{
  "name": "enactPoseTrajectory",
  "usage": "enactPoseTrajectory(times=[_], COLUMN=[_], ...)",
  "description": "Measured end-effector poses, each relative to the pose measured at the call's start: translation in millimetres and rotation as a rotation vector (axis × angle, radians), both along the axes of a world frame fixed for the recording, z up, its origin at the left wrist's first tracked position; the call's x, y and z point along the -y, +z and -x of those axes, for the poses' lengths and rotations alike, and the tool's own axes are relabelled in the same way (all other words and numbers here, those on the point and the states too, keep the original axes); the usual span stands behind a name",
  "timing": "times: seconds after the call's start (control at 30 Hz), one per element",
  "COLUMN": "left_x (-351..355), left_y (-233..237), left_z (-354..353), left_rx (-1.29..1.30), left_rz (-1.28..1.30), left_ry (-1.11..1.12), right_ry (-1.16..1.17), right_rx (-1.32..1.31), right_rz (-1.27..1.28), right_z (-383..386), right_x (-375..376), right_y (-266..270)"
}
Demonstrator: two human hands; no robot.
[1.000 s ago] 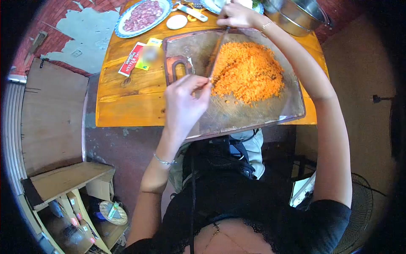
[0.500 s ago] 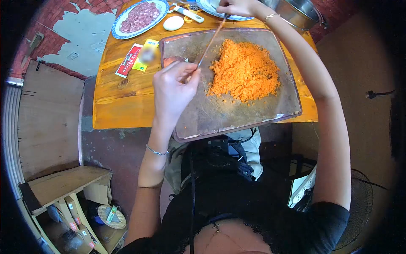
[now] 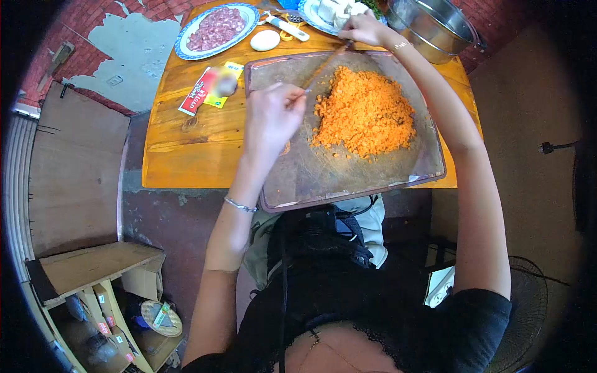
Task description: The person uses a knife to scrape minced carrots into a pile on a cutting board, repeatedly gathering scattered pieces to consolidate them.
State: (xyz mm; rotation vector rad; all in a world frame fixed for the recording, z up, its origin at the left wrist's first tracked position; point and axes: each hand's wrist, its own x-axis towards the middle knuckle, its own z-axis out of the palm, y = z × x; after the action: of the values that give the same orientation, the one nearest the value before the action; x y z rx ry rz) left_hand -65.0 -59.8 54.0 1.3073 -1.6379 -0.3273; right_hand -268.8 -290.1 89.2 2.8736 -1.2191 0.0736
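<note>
My right hand [image 3: 367,31] is closed around the dark handle of a knife [image 3: 328,64], seen almost edge-on, at the far side of the cutting board [image 3: 348,179]. The thin blade slants toward me and to the left. At its near end, my left hand [image 3: 273,115] is closed with thumb and fingers pinched on the blade; its exact grip is partly hidden. Just right of the blade, a heap of finely chopped orange carrot [image 3: 364,112] covers much of the board. Some small orange pieces lie loose around the heap.
Left of the board lie a red oyster sauce sachet [image 3: 195,93] and a yellow packet [image 3: 215,100]. Behind are a plate of minced meat [image 3: 217,28], a white egg [image 3: 265,40], a peeler [image 3: 288,27], a plate [image 3: 311,17] with white blocks, and a metal pot [image 3: 429,28].
The view has tilted up a little, showing more of the white blocks on the far plate. Both hands appear further right in the picture, and the knife looks more foreshortened between them.
</note>
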Motion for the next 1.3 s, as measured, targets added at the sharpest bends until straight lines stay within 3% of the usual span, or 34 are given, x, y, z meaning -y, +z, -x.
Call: enactPoseTrajectory(times=[0.17, 0.33, 0.5, 0.57, 0.67, 0.83, 1.0, 1.1, 1.23, 1.27, 1.3], left_x=[-2, -7, -7, -10, -12, -21, -36, -37, -17, -8, 0], left_y=[-1, 0, 7, 14, 24, 27, 16, 22, 14, 11, 10], left_z=[31, 34, 8, -9, -41, -63, -51, -39, -24, -23, -22], left_rx=[0.034, 0.007, 0.062, -0.101, 0.000, 0.007, 0.090, 0.124, 0.178, 0.168, 0.159], left_rz=[0.021, -0.016, -0.004, -0.081, -0.070, -0.199, -0.245, -0.352, -0.127, -0.104, -0.082], left_ry=[-0.061, -0.134, -0.111, -0.095, -0.109, -0.247, -0.372, -0.399, -0.382, -0.382, -0.381], right_ry=[-0.031, -0.024, -0.243, -0.435, -0.700, -0.408, -0.510, -0.504, -0.389, -0.470, -0.471], right_rx=[0.050, -0.158, 0.163, 0.136, 0.219, 0.223, 0.216, 0.203, 0.329, 0.189, 0.239], right_rz=[-0.003, 0.116, 0.242, 0.218, -0.027, -0.119, -0.266, -0.299, -0.279, -0.369, -0.355], right_z=[47, 60, 37, 35, 30, 56, 73, 90, 114, 108, 109], right_x=[-10, -14, -80, -108, -163, -234, -279, -279, -246, -239, -232], right_y=[-4, 16, 63, 72, 78, 47, 33, 28, -2, 12, 6])
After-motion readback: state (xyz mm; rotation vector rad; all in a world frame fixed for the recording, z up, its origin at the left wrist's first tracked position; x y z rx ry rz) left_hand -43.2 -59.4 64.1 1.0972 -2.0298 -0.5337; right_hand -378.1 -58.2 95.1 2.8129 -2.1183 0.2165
